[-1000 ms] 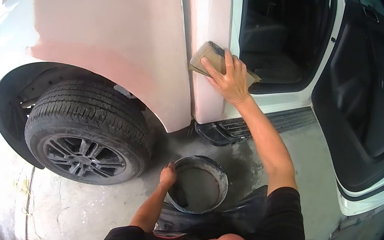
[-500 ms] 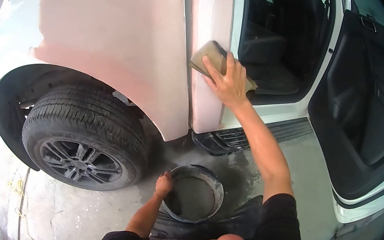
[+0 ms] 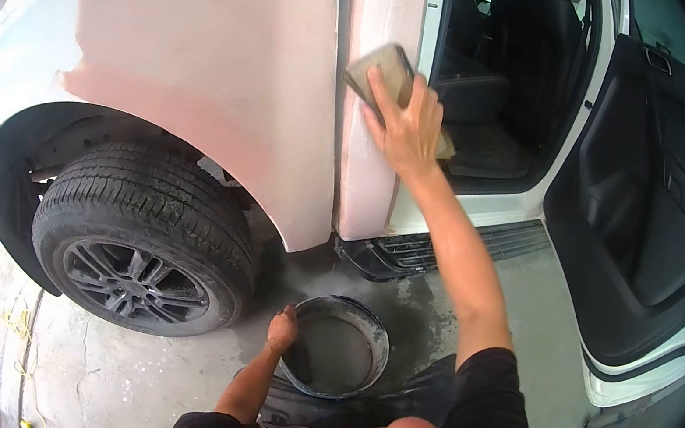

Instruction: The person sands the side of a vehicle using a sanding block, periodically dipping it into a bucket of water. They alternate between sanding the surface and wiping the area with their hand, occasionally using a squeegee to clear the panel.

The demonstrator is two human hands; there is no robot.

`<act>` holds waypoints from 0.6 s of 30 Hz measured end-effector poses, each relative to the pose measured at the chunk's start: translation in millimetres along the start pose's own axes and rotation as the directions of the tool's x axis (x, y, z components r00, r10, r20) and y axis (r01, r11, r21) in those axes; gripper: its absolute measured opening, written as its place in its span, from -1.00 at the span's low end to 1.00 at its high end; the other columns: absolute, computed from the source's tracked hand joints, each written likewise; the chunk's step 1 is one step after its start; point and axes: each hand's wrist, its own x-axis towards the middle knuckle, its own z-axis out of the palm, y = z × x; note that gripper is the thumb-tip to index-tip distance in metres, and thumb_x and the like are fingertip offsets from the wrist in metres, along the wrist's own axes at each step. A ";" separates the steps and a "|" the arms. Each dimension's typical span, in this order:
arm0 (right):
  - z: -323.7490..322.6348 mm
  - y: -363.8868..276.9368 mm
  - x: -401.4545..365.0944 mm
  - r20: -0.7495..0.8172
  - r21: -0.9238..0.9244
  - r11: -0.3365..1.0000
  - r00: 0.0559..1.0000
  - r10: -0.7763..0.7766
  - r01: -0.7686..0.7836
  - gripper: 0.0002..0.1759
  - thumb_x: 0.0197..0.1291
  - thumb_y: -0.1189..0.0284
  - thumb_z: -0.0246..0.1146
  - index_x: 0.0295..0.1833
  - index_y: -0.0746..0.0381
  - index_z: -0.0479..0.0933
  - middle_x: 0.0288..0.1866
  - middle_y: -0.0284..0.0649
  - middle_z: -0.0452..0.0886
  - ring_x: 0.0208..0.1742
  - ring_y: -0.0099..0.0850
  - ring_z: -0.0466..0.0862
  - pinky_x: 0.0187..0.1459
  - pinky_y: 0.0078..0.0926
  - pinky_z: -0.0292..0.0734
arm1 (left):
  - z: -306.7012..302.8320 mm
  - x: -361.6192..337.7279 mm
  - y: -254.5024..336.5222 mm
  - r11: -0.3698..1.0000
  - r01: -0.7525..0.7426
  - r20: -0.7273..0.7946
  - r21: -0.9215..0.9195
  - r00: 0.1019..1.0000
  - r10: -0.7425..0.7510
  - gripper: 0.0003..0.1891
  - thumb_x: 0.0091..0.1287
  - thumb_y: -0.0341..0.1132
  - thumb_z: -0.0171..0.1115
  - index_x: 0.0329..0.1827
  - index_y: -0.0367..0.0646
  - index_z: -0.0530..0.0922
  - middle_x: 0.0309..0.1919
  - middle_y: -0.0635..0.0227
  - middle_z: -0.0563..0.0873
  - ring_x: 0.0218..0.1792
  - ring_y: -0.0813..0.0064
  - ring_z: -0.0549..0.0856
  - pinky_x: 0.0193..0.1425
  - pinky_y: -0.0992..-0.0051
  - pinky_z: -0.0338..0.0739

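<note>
My right hand [image 3: 409,127] is closed around a sanding block [image 3: 388,68] with tan, paper-like sheet on it. It is at the pale pink, wet-looking pillar [image 3: 368,160] between the body gap and the open door frame; whether the block touches there is blurred. A tan flap [image 3: 445,147] sticks out on the far side of my hand. Lower down, my left hand [image 3: 284,327] is wrapped over the left rim of a round bucket [image 3: 379,343] with grey, cloudy water [image 3: 335,355] in it. The fingers inside the bucket are partly hidden.
A white vehicle's panel [image 3: 201,33] with pinkish patches stands ahead, above a wheel [image 3: 144,246]. The rear door [image 3: 652,189] hangs open at right, over a black side step [image 3: 443,251]. Yellow cord [image 3: 18,321] lies on the concrete floor.
My right hand and the sanding block have moved a little upward along the pillar. My left hand stays on the bucket rim. The whole view has shifted slightly.
</note>
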 end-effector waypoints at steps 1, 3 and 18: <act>-4.6 2.2 24.5 0.010 -0.039 0.999 1.000 0.006 -0.006 -0.18 0.23 0.10 0.46 0.59 -0.34 0.34 0.23 0.19 0.43 -0.10 0.02 0.56 -0.18 -0.07 0.51 | 2.3 1.7 -6.3 1.000 0.007 0.000 0.019 1.000 -0.007 -0.72 0.58 -0.21 -0.02 0.09 -0.19 0.56 -0.02 -0.29 0.73 0.00 -0.34 0.72 0.12 -0.11 0.64; -3.5 19.1 100.1 -0.020 -0.080 0.996 0.999 0.031 -0.033 -0.29 0.28 0.08 0.41 0.54 -0.27 0.41 0.26 0.15 0.44 -0.06 0.04 0.59 -0.17 -0.01 0.52 | 6.4 12.7 -8.8 1.000 -0.010 -0.012 0.023 1.000 0.010 -0.72 0.57 -0.22 -0.02 0.07 -0.20 0.56 -0.03 -0.29 0.72 -0.01 -0.34 0.72 0.11 -0.12 0.64; -2.1 8.3 131.8 -0.067 -0.123 0.992 0.998 -0.008 0.000 -0.31 0.30 0.06 0.38 0.54 -0.20 0.43 0.24 0.12 0.44 -0.09 0.03 0.60 -0.13 0.03 0.53 | 6.8 6.9 -7.4 1.000 -0.001 -0.009 -0.008 1.000 0.001 -0.69 0.60 -0.20 -0.10 0.10 -0.20 0.55 0.03 -0.36 0.69 0.05 -0.32 0.72 0.17 -0.08 0.63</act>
